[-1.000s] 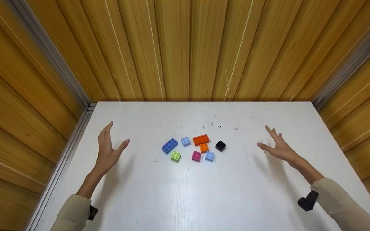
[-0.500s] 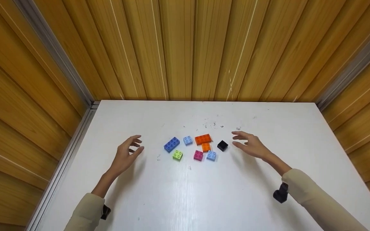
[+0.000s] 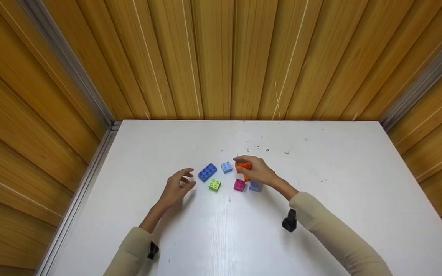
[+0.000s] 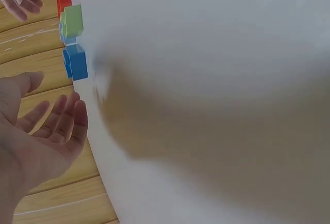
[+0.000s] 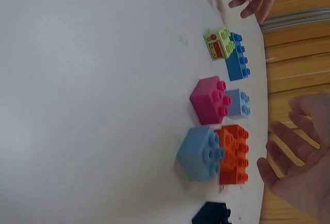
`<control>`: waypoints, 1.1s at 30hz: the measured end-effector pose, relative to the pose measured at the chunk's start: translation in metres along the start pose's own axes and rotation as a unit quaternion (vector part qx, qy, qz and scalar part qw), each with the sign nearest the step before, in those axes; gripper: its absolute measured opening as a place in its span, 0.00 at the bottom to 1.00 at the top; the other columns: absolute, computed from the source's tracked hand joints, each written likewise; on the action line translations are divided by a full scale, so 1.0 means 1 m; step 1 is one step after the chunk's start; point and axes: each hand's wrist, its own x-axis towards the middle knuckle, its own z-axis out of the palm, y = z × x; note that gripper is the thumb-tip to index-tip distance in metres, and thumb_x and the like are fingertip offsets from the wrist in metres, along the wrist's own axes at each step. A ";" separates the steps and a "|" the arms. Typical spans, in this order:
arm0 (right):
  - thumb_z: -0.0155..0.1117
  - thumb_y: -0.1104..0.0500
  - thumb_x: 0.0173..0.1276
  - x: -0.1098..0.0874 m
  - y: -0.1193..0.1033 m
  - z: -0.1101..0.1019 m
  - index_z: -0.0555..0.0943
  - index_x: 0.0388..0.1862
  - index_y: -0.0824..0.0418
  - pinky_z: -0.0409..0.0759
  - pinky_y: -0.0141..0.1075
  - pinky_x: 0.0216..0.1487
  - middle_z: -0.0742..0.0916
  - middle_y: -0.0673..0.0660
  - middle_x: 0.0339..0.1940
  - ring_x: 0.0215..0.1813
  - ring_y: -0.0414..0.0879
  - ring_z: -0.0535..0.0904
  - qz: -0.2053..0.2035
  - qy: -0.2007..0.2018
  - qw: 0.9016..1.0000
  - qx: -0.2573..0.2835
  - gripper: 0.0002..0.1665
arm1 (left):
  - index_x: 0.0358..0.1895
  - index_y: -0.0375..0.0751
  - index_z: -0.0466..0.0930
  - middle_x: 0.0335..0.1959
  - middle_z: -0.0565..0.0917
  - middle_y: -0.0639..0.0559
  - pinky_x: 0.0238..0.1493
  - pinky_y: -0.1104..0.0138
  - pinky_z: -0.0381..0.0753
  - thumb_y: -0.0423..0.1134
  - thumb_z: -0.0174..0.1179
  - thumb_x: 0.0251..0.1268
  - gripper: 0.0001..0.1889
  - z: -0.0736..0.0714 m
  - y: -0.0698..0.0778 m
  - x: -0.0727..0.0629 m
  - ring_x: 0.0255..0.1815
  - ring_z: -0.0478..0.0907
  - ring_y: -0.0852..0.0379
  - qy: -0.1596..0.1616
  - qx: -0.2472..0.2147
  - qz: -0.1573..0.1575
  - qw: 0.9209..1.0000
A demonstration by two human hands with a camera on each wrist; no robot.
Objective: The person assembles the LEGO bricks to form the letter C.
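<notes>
My right hand hovers over the red-orange long brick, fingers loosely curved; the right wrist view shows nothing in its grasp. Partly covered by that hand are a small orange brick and a light blue brick. A black brick shows only in the right wrist view. My left hand, relaxed and holding nothing, is just left of the long blue brick. Near that brick lie a lime green brick with a printed side, another light blue brick and a magenta brick.
All the bricks lie on a white table. Wood-patterned panels rise behind it and at both sides. A metal rail runs along the left edge. Small dark marks dot the tabletop behind the bricks.
Both hands have moved inward from the table's sides. The right hand has travelled left over the red-orange brick, hiding the black one; the left hand has come close to the blue brick.
</notes>
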 end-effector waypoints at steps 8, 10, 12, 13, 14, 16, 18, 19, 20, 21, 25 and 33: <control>0.64 0.67 0.70 0.031 -0.003 0.044 0.80 0.62 0.71 0.70 0.58 0.68 0.85 0.66 0.61 0.65 0.64 0.76 -0.057 0.047 0.995 -0.061 0.22 | 0.64 0.32 0.76 0.52 0.84 0.37 0.45 0.63 0.80 0.29 0.67 0.64 0.25 0.025 0.004 0.012 0.41 0.80 0.52 0.008 0.028 -0.025 0.999; 0.65 0.67 0.70 0.036 -0.006 0.051 0.79 0.64 0.69 0.69 0.59 0.69 0.85 0.66 0.61 0.66 0.63 0.74 -0.050 0.040 0.995 -0.077 0.23 | 0.64 0.34 0.77 0.50 0.84 0.39 0.41 0.67 0.76 0.30 0.68 0.63 0.25 0.029 0.007 0.015 0.39 0.78 0.54 0.020 0.048 -0.039 0.998; 0.65 0.67 0.69 0.040 -0.007 0.057 0.79 0.65 0.69 0.68 0.60 0.69 0.85 0.67 0.61 0.67 0.64 0.73 -0.045 0.031 0.994 -0.098 0.25 | 0.62 0.33 0.78 0.49 0.84 0.40 0.37 0.68 0.74 0.30 0.69 0.62 0.24 0.032 0.009 0.018 0.37 0.76 0.55 0.033 0.070 -0.045 0.996; 0.66 0.67 0.69 0.041 -0.008 0.059 0.79 0.65 0.68 0.68 0.61 0.68 0.85 0.67 0.61 0.67 0.65 0.73 -0.042 0.028 0.993 -0.108 0.26 | 0.62 0.33 0.78 0.48 0.83 0.40 0.36 0.68 0.73 0.31 0.70 0.61 0.24 0.033 0.010 0.019 0.37 0.76 0.55 0.038 0.078 -0.051 0.995; 0.66 0.67 0.68 0.042 -0.009 0.061 0.79 0.66 0.68 0.68 0.62 0.68 0.85 0.67 0.61 0.68 0.65 0.72 -0.038 0.026 0.992 -0.115 0.26 | 0.61 0.33 0.79 0.48 0.83 0.40 0.36 0.68 0.73 0.31 0.71 0.61 0.24 0.035 0.010 0.021 0.37 0.76 0.55 0.043 0.083 -0.056 0.994; 0.66 0.67 0.68 0.044 -0.009 0.065 0.79 0.65 0.69 0.67 0.62 0.67 0.85 0.67 0.61 0.68 0.66 0.72 -0.032 0.024 0.991 -0.125 0.26 | 0.60 0.33 0.80 0.47 0.83 0.41 0.36 0.67 0.73 0.32 0.72 0.60 0.24 0.038 0.011 0.022 0.37 0.75 0.55 0.052 0.097 -0.061 0.992; 0.66 0.67 0.68 0.045 -0.009 0.069 0.80 0.64 0.69 0.67 0.62 0.67 0.85 0.66 0.62 0.69 0.66 0.71 -0.025 0.025 0.991 -0.131 0.25 | 0.58 0.33 0.81 0.45 0.83 0.41 0.36 0.65 0.74 0.33 0.73 0.59 0.23 0.041 0.011 0.023 0.37 0.76 0.55 0.060 0.109 -0.064 0.990; 0.65 0.67 0.69 0.045 -0.009 0.070 0.80 0.63 0.68 0.66 0.62 0.68 0.85 0.65 0.62 0.70 0.66 0.71 -0.023 0.026 0.990 -0.134 0.24 | 0.57 0.33 0.82 0.45 0.83 0.41 0.37 0.64 0.75 0.33 0.73 0.59 0.22 0.042 0.010 0.024 0.38 0.76 0.54 0.065 0.112 -0.064 0.990; 0.65 0.67 0.69 0.046 -0.009 0.070 0.81 0.63 0.68 0.65 0.62 0.69 0.85 0.65 0.62 0.70 0.66 0.70 -0.021 0.027 0.990 -0.136 0.23 | 0.56 0.33 0.82 0.44 0.83 0.42 0.37 0.63 0.75 0.33 0.73 0.58 0.22 0.043 0.010 0.024 0.38 0.76 0.54 0.070 0.115 -0.063 0.989; 0.65 0.68 0.68 0.045 -0.008 0.071 0.81 0.62 0.67 0.64 0.62 0.69 0.85 0.65 0.62 0.71 0.66 0.70 -0.020 0.028 0.990 -0.137 0.23 | 0.55 0.33 0.83 0.43 0.83 0.42 0.38 0.62 0.76 0.33 0.73 0.58 0.21 0.044 0.010 0.024 0.39 0.77 0.54 0.074 0.118 -0.062 0.988; 0.66 0.70 0.66 0.043 -0.006 0.072 0.82 0.61 0.65 0.61 0.63 0.68 0.85 0.64 0.63 0.73 0.66 0.67 -0.022 0.031 0.989 -0.145 0.23 | 0.53 0.34 0.84 0.41 0.83 0.44 0.38 0.61 0.76 0.33 0.72 0.59 0.18 0.046 0.009 0.024 0.38 0.77 0.54 0.083 0.120 -0.054 0.988; 0.68 0.66 0.67 0.043 -0.002 0.074 0.83 0.60 0.64 0.58 0.61 0.68 0.85 0.62 0.61 0.73 0.62 0.67 -0.023 0.052 0.990 -0.132 0.22 | 0.53 0.38 0.86 0.43 0.85 0.45 0.37 0.63 0.75 0.33 0.72 0.59 0.17 0.040 0.010 0.025 0.38 0.77 0.55 0.084 0.107 -0.053 0.989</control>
